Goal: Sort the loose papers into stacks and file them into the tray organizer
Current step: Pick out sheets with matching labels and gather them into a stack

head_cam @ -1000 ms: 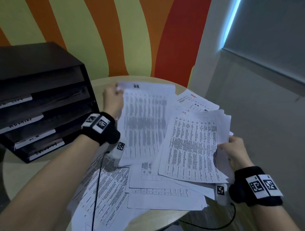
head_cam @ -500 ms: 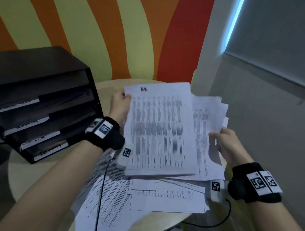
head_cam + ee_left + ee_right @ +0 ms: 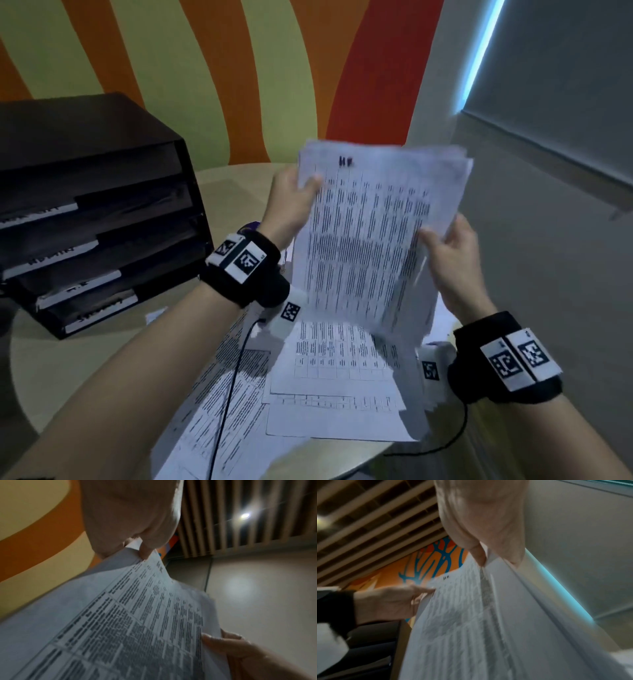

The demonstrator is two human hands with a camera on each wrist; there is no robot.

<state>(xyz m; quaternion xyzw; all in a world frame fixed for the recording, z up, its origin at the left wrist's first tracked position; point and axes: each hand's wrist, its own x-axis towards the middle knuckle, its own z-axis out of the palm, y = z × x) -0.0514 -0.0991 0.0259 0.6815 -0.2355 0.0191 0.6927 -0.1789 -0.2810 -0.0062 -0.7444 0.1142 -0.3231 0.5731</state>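
Now both hands hold one sheaf of papers (image 3: pixel 373 236) raised above the counter (image 3: pixel 236 185). It is thin white printed sheets, the top one covered in dense dark columns of text in a ruled table with a short bold heading near its upper edge. The sheets are loosely squared, their edges fanning a little at the upper right corner. The sheaf stands nearly upright, long axis running up and down, heading at the top, printed face toward the person, leaning slightly to the right.

The left hand (image 3: pixel 291 205) grips the sheaf's upper left edge, thumb across the printed face and fingers (image 3: pixel 145 551) curled behind. The right hand (image 3: pixel 452 260) grips the right edge lower down, thumb on the front, fingers behind.

Below, loose papers (image 3: pixel 329 387) lie flat and overlapping in a messy spread on the round, pale, smooth counter, some showing gridded tables. The tray organizer (image 3: pixel 102 219) stands at the left on the counter: a dark, boxy, matte unit with four stacked open slots, each front carrying a white label strip.
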